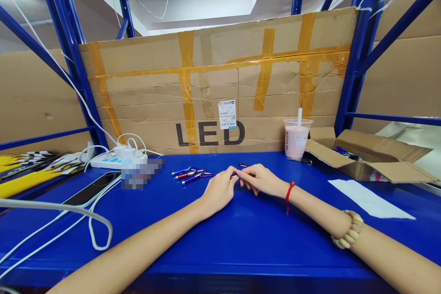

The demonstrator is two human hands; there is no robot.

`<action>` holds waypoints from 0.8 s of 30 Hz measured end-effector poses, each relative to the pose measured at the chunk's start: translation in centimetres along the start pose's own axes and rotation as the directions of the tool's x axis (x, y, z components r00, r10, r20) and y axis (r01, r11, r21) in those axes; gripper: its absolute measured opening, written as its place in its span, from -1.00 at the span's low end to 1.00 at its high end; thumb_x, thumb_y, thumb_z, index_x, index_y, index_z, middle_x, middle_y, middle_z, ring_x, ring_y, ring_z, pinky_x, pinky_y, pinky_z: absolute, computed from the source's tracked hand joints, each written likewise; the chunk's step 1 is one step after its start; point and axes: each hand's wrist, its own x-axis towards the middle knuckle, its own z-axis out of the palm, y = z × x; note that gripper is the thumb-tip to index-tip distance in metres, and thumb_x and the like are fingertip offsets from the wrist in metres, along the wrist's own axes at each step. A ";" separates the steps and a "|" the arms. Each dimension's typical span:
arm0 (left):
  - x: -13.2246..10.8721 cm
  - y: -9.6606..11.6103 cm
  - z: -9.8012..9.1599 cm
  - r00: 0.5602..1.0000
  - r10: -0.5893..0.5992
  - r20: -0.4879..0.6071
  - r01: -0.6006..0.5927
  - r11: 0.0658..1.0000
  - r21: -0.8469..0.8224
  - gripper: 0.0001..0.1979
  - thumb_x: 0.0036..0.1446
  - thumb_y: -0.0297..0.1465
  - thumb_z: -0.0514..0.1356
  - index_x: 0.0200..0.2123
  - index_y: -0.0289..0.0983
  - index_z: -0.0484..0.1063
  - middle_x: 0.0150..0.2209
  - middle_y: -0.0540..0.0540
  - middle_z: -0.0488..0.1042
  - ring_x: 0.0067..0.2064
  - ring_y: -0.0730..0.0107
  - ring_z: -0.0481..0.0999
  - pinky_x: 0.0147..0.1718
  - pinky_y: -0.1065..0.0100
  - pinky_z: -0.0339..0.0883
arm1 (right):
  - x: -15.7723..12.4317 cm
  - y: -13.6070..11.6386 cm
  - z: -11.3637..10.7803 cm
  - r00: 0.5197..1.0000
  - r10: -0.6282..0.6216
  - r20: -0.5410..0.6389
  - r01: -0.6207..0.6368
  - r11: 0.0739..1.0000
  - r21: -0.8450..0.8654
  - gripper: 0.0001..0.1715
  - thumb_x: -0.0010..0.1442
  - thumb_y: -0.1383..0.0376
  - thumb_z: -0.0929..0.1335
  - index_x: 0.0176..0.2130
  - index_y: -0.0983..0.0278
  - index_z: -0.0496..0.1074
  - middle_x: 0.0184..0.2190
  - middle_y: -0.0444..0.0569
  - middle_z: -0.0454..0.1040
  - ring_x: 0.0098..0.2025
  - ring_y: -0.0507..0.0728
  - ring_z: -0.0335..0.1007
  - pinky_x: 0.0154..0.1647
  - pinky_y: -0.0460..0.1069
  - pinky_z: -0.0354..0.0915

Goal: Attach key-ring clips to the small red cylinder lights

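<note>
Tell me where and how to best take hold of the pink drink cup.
Grip the cup around its body, below the rim, probably from the front or left. It stands upright and narrows downward, so the wider rim should help stop slipping. The open cardboard box crowds its right. Leave the straw alone; it merely sticks up from the top.

Between the left forearm [138, 248] and right forearm [317, 206], a broad low passage runs over the blue tabletop [248, 239] from its front edge to the joined left hand [220, 190] and right hand [263, 179], which block the middle. Leftward, looping white cables [44, 204], a phone [93, 189] and small metallic tubes [188, 175] obstruct; rightward, the drink cup [294, 140] and open carton [396, 172] stand up, while flat paper [374, 200] can be crossed. Cardboard [155, 101] walls the back, though the gap behind the hands is hard to judge.
</note>
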 end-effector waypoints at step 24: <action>0.1 0.2 -0.1 0.991 -0.128 -0.047 0.129 0.992 0.010 -0.85 0.28 -0.45 -0.09 -0.20 -0.26 0.25 -0.35 0.06 0.32 -0.35 0.53 0.31 -0.50 0.58 -0.02 | 0.4 0.9 -0.9 0.916 -0.277 -0.290 0.229 0.955 -0.190 -0.74 0.05 0.10 0.29 -0.34 0.18 0.46 -0.35 -0.14 0.37 -0.65 -0.15 0.21 -0.54 -0.15 0.09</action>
